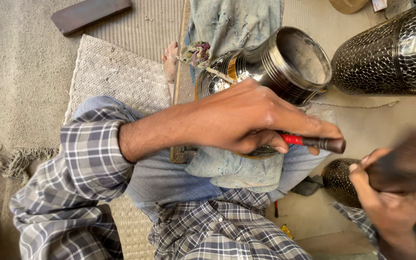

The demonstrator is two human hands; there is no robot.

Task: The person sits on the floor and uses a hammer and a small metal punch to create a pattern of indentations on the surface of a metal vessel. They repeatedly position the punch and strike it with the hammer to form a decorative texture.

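- Metal vessel [285, 62]: silver-coloured, hammered body with brass bands, ribbed neck, dusty open mouth; lying on its side across the person's lap.
- Left hand [251, 120]: closing tightly around a red-handled punch tool [314, 142], resting against the vessel's body.
- Right hand [391, 192]: gripping a blurred dark mallet [410, 163], sitting just beside the tool's end, right of the vessel.

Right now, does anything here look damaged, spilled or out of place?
Nothing looks broken or spilled. The metal vase lies on its side across the person's lap, with a frayed rope tied near it. The left hand presses a red-handled tool against it. The right hand is blurred, so what it holds is unclear.
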